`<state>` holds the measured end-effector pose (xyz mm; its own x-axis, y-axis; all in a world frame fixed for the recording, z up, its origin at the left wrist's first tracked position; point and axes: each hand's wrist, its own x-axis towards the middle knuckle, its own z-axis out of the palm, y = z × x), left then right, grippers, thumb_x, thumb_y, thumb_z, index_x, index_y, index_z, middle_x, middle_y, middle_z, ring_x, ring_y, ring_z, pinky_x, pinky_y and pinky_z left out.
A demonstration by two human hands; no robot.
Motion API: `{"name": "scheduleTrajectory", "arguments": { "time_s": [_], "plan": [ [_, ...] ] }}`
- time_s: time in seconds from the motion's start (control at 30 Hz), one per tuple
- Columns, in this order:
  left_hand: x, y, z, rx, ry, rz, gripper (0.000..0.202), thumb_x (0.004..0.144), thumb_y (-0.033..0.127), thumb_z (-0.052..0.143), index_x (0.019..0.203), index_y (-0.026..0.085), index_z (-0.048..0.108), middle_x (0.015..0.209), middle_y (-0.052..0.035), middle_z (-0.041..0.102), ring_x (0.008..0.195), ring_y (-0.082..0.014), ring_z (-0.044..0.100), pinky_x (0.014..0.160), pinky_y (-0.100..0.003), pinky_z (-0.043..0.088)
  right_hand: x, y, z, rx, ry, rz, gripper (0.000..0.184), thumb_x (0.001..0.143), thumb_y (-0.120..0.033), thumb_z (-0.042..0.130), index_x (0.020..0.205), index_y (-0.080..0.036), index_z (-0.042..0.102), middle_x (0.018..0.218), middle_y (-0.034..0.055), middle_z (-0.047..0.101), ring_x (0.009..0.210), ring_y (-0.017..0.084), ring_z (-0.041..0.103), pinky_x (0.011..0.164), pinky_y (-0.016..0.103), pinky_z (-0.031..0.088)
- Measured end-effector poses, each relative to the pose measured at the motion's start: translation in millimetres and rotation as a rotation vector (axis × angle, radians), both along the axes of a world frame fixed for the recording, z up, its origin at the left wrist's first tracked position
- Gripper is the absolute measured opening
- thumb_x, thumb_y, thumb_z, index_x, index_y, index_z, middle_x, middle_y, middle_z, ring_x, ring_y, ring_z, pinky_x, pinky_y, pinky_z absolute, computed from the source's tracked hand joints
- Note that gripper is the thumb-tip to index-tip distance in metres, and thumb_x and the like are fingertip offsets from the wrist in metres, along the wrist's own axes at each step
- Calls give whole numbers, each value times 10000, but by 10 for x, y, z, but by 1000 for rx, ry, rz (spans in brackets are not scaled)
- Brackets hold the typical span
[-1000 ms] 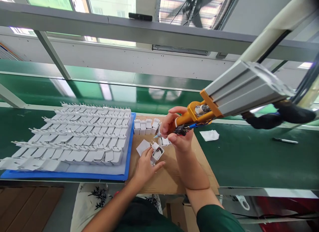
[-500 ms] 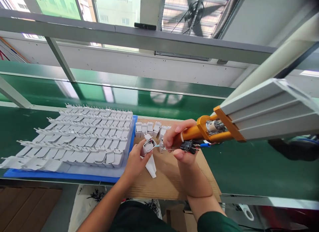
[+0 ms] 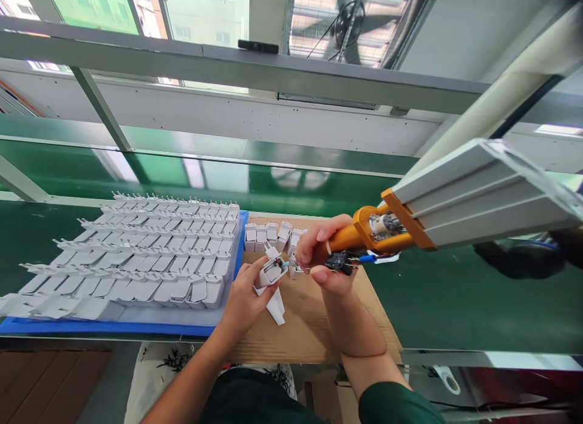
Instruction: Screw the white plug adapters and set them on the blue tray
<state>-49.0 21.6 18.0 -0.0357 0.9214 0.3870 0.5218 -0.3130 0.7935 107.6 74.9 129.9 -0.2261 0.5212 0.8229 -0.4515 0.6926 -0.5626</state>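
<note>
My left hand [image 3: 246, 297] is closed around a white plug adapter housing [image 3: 269, 277], tilted with its open side up and small electronic parts showing inside. My right hand [image 3: 331, 281] grips an orange dispensing tool [image 3: 350, 234] with a black switch [image 3: 341, 262] on its side. The tool's thin pale-blue tip [image 3: 286, 264] reaches the housing's opening; whether it touches the parts inside I cannot tell. Below the housing, a white flat piece [image 3: 276, 308] lies on the wooden board [image 3: 314, 336].
To the left, a blue tray [image 3: 200, 330] carries rows of white adapter housings [image 3: 159, 260]. Several more housings [image 3: 262, 232] stand at the board's back edge. A large white ribbed body [image 3: 483, 193] extends from the tool toward the right, over the green bench [image 3: 460, 314].
The view has shifted slightly. The housing in my left hand has tilted a little and the tool's tip now sits closer to its opening. Both grips stay the same.
</note>
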Motion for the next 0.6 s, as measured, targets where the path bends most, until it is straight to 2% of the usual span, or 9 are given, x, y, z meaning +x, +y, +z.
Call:
{"name": "scheduleTrajectory", "arguments": {
  "time_s": [0.3, 0.47, 0.6],
  "plan": [
    [-4, -1, 3, -21, -15, -12, 446, 884, 326, 672, 1309, 193, 656, 911, -52, 674, 831, -209, 635, 799, -334, 551, -13, -58, 24, -78, 8, -59, 258, 828, -308, 771, 972, -315, 557, 657, -81, 504, 464, 91, 497, 409, 215, 415],
    [-1, 1, -13, -30, -29, -9, 443, 878, 336, 678, 1298, 194, 661, 914, -52, 678, 832, -210, 636, 799, -337, 554, -13, -63, 42, -105, -14, -115, 298, 801, -349, 790, 936, -307, 528, 643, -90, 485, 434, 85, 487, 395, 223, 417],
    [-6, 0, -8, -28, -42, -15, 447, 880, 335, 676, 1298, 179, 660, 905, -52, 673, 805, -203, 632, 766, -325, 548, -12, -65, 45, -105, -10, -106, 317, 786, -345, 806, 930, -305, 527, 630, -96, 491, 432, 78, 477, 400, 214, 407]
  ]
}}
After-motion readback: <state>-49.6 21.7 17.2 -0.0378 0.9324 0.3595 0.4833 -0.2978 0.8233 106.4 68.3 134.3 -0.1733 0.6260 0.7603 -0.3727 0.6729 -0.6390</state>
